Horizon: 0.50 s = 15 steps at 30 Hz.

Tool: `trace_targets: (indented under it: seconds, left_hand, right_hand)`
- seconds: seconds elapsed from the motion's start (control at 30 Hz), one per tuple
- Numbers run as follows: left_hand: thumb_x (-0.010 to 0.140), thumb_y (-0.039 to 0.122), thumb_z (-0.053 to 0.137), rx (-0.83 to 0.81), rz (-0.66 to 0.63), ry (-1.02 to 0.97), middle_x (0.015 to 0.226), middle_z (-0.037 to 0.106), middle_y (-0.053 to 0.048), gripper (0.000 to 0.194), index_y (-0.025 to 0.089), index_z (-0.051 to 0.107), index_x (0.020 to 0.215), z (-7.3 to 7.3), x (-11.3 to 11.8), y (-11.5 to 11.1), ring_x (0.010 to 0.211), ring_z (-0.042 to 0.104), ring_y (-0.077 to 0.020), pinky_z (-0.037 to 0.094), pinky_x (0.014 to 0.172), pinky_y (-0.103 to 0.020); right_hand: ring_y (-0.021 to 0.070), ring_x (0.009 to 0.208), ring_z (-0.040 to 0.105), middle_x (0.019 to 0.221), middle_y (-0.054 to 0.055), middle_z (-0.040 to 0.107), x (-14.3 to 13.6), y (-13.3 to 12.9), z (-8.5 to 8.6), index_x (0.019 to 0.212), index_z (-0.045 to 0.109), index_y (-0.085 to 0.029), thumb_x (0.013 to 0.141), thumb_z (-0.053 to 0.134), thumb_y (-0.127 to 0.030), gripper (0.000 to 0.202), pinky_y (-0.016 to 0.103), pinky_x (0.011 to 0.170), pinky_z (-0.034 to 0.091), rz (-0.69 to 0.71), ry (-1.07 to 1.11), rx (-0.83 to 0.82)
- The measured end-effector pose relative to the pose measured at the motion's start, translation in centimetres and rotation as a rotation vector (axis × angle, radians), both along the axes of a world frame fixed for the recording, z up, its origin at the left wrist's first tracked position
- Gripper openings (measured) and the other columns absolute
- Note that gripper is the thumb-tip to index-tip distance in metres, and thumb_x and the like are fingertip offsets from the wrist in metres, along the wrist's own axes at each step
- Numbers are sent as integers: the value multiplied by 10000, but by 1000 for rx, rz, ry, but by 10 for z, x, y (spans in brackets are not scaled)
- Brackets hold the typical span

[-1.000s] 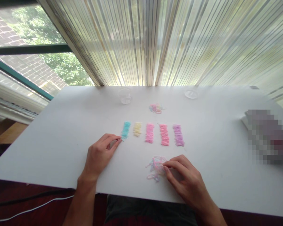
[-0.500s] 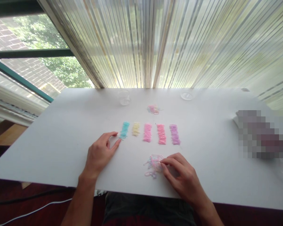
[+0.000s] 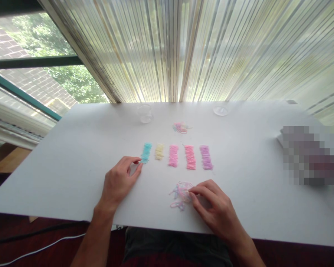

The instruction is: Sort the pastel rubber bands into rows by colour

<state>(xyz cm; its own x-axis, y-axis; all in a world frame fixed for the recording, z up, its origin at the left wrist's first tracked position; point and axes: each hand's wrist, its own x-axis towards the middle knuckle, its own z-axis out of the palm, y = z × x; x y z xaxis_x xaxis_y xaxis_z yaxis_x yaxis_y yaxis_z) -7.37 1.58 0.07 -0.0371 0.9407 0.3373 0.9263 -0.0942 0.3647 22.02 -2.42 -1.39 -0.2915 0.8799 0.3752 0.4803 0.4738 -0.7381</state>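
Observation:
Small bands lie in colour-sorted strips: turquoise (image 3: 146, 152), pale yellow (image 3: 159, 152), pink (image 3: 173, 155), coral pink (image 3: 190, 157) and purple (image 3: 206, 157). At the lower end of the turquoise strip, my left hand (image 3: 121, 178) has its thumb and index fingertips close together; whether a band is between them is too small to tell. A loose mixed pile (image 3: 180, 193) sits nearer the front edge. Fingertips of my right hand (image 3: 214, 204) are pinched at that pile's right side, on something too small to make out. Another mixed pile (image 3: 181, 128) lies behind the strips.
On the white table (image 3: 72, 159), a clear round container (image 3: 145, 114) stands at the back and a clear lid (image 3: 220, 110) lies farther right. A pixelated object (image 3: 310, 157) is at the right. Striped curtains (image 3: 172, 52) hang behind the table.
My left thumb and index fingertips have come closer together at the lower end of the turquoise strip. My right hand stays at the near pile. The view has shifted slightly.

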Motion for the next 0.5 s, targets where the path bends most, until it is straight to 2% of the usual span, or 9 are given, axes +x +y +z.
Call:
trace_targets:
  seconds: [0.3,0.5]
  left_hand:
    - [906,276,679,51,-14,24,928,739,17,117,225,727,999,-3,1,4,604,583,-124,446,607,-239]
    - [949,274,659,138,-108,-72,959,723,7,118,227,724,1036,9,13,-10,553,507,-96,467,608,-231]
  right_hand:
    - [191,834,626,887,45,636,0,-1,0,976,673,-216,980,594,-141,109,319,728,533,4,8,-6]
    - [198,857,611,898,45,633,-1,0,0,1024,657,-215,961,575,-94,159,329,748,530,-23,6,59]
